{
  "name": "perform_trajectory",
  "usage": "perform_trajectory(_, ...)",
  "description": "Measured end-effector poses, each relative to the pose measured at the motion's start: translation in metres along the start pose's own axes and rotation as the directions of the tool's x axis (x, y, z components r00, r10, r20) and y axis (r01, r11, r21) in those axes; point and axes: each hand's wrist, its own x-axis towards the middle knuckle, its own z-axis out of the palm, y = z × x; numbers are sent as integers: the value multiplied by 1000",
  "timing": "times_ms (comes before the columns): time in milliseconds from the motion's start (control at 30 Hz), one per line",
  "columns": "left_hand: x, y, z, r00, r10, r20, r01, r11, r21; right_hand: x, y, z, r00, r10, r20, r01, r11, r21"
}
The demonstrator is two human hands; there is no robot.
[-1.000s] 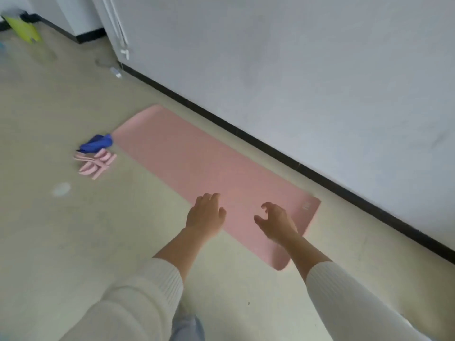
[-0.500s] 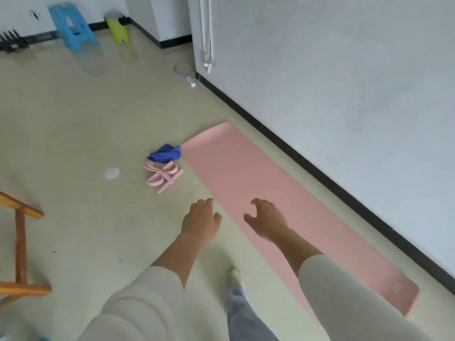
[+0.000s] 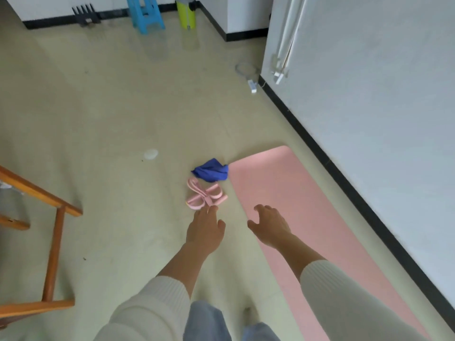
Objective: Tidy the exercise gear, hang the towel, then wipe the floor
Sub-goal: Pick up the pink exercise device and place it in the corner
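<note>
Floor (image 3: 98, 107) of pale beige takes up most of the view. A pink exercise mat (image 3: 295, 205) lies unrolled on it along the right, parallel to the black baseboard (image 3: 344, 173) of the white wall (image 3: 369, 82). A crumpled blue towel (image 3: 210, 172) sits at the mat's far left corner, touching its edge. Just nearer than the towel lies a pink stretch band (image 3: 204, 195) with looped handles, beside the mat.

Both hands reach forward, apart and holding nothing. The left hand (image 3: 205, 230) is palm down with its fingers straight, the fingertips at the near end of the stretch band; whether they touch it cannot be told. The right hand (image 3: 269, 226) is above the left edge of the mat, fingers spread and loosely bent.

A wooden frame (image 3: 54, 242) stands at the left. At the far end are a blue stool (image 3: 146, 13) and a yellow-green container (image 3: 187, 14). A small white patch (image 3: 150, 153) marks the floor left of the towel.
</note>
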Motion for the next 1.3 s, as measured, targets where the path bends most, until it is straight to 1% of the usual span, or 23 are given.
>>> perform_trajectory(67,43,-22,-14,1000,-6,9,6,1000,-12,43,-25,1,1000,7,23,-8,1000,8)
perform_trajectory(200,133,-80,-23,999,38,16,-38,999,-20,136,-65,25,998,56,37,-57,998,32)
perform_trajectory(300,206,-136,-5,997,39,63,-38,999,-8,208,-85,66,993,103,51,-107,992,70)
perform_trajectory(400,275,-192,31,993,18,120,-21,1000,23,280,-91,119,987,136,88,-143,987,74)
perform_trajectory(500,331,-241,84,982,21,188,-32,998,55,345,-82,179,977,153,149,-159,987,31)
perform_trajectory(567,366,-272,129,973,61,224,-83,992,91,389,-67,224,974,153,168,-155,988,0)
perform_trajectory(633,401,-304,178,967,76,245,-104,989,106,433,-49,273,969,159,188,-158,987,-19)
perform_trajectory(700,435,-335,230,965,101,241,-125,988,86,476,-28,321,968,156,199,-151,988,-41)
perform_trajectory(800,486,-377,306,953,170,249,-192,979,64,543,2,385,979,98,180,-84,993,-86)
perform_trajectory(867,517,-400,350,937,227,264,-250,967,58,583,17,422,988,40,147,-29,996,-82)
perform_trajectory(967,547,-421,401,905,370,211,-398,911,107,624,32,468,994,-46,100,51,998,-43)
perform_trajectory(1033,557,-430,424,892,427,151,-447,882,149,638,38,490,994,-89,61,90,996,-7)
perform_trajectory(1133,557,-439,445,862,499,87,-505,833,224,646,44,506,995,-102,-2,102,995,16)
perform_trajectory(1200,555,-440,452,855,510,91,-515,817,261,650,43,507,995,-102,-9,102,994,29)
perform_trajectory(1300,553,-434,449,883,451,126,-468,860,204,652,37,502,998,-62,9,61,995,76)
